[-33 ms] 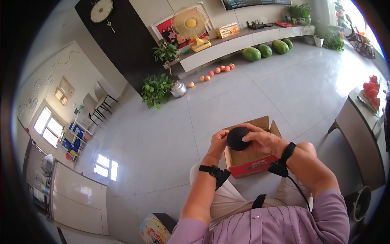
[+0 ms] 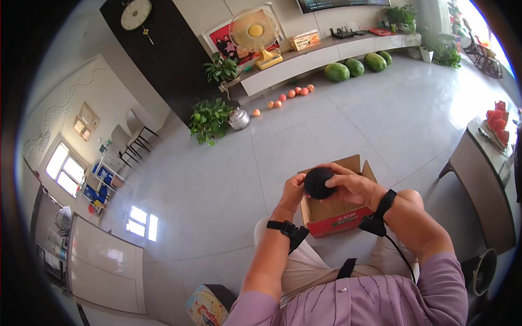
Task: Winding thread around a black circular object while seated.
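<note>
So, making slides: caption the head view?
Left hand and right hand hold a round black object over an open box.

L head cam — wide fisheye, dn fr. above lap [image 2: 307, 267] — box [image 2: 338, 221] near, bench [image 2: 326, 56] far.

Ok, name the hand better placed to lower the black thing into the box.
Probably the right hand: it appears over the box, thumb on the black thing; the left hand appears mostly beside the box.
</note>
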Demonstrator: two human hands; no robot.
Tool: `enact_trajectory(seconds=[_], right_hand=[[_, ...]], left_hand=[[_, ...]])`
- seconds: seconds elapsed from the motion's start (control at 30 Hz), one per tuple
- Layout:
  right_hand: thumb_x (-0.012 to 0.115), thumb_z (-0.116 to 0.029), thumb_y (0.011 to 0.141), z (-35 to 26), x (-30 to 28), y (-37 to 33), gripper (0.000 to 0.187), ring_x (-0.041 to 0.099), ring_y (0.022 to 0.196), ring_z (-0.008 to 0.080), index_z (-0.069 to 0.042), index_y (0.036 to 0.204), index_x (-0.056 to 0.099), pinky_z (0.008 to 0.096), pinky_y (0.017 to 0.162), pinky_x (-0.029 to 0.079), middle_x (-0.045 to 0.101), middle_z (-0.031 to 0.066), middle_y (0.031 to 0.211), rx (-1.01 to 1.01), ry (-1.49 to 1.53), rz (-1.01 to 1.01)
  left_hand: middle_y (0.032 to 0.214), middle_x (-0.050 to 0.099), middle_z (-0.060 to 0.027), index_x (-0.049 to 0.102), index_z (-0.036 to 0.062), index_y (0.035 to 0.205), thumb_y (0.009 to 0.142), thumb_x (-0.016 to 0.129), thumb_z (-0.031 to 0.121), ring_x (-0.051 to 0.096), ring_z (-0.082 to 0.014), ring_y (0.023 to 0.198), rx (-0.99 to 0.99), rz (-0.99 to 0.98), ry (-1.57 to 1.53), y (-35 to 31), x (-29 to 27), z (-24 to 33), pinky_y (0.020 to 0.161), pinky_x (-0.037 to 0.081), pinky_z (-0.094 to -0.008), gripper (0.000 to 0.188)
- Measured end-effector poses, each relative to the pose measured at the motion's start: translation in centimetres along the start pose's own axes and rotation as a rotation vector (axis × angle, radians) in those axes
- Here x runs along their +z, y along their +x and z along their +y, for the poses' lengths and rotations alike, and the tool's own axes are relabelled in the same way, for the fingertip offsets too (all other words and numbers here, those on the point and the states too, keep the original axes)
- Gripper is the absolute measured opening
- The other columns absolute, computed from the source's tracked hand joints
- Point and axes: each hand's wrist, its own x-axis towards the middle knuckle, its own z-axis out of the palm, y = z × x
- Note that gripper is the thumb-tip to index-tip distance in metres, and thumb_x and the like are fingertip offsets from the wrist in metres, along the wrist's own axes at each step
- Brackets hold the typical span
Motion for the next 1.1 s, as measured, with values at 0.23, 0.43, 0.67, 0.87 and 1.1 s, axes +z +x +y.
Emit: enact_trajectory(seconds=[0.23, 0.43, 0.67, 0.87, 1.1], right_hand=[[0.067, -0.01, 0.083, -0.1, -0.8, 0.6, 0.06, 0.058, 0.112, 0.029, -0.009, 0.135, 0.037, 0.0443, 0.087, 0.056, 0.05, 0.0138, 0.126, -0.154, 0.097, 0.171], [0.074, -0.014, 0.08, 0.8, -1.6, 1.4, 0.064, 0.059, 0.107, 0.0242, -0.011, 0.133, 0.038, 0.0398, 0.081, 0.056, 0.052, 0.0104, 0.12, -0.254, -0.081, 0.416], [0.081, -0.022, 0.072, 1.0, -1.3, 1.8, 0.069, 0.06, 0.105, 0.0244, -0.01, 0.129, 0.044, 0.0364, 0.086, 0.053, 0.055, 0.0133, 0.111, -0.245, -0.45, 0.604], [0.081, -0.024, 0.066, 2.8, -3.0, 2.5, 0.071, 0.059, 0.107, 0.0345, -0.01, 0.127, 0.048, 0.0398, 0.096, 0.047, 0.058, 0.02, 0.114, -0.352, -1.026, 0.548], [0.081, -0.023, 0.066, 2.7, -2.4, 2.1, 0.072, 0.062, 0.104, 0.0312, -0.008, 0.128, 0.048, 0.0381, 0.086, 0.053, 0.059, 0.0189, 0.115, -0.189, -1.088, 0.297]], left_hand=[[0.075, 0.064, 0.0005, 0.069, 0.0048, 0.094, 0.093, 0.066, 0.017, 0.056, -0.0066, 0.061, -0.055, -0.108, 0.079, 0.0, 0.5, -0.6, 0.055, 0.046, -0.0209, 0.012], [0.07, 0.063, 0.0028, 0.071, 0.0059, 0.089, 0.088, 0.073, 0.017, 0.056, -0.006, 0.062, -0.103, -0.238, 0.204, -1.1, 1.4, 0.1, 0.058, 0.046, -0.022, 0.012], [0.071, 0.063, 0.0025, 0.072, 0.0052, 0.089, 0.085, 0.076, 0.017, 0.056, -0.006, 0.063, -0.039, -0.257, 0.084, -1.8, 1.1, 1.2, 0.059, 0.046, -0.022, 0.013], [0.074, 0.064, 0.0011, 0.071, 0.005, 0.088, 0.086, 0.075, 0.014, 0.056, -0.0082, 0.064, 0.076, -0.188, -0.047, -1.7, 0.6, 1.5, 0.061, 0.047, -0.0231, 0.01], [0.075, 0.062, 0.0004, 0.069, 0.0057, 0.084, 0.085, 0.076, 0.012, 0.056, -0.0099, 0.066, 0.073, -0.099, -0.018, -1.5, 0.4, 1.6, 0.062, 0.046, -0.0235, 0.01]])
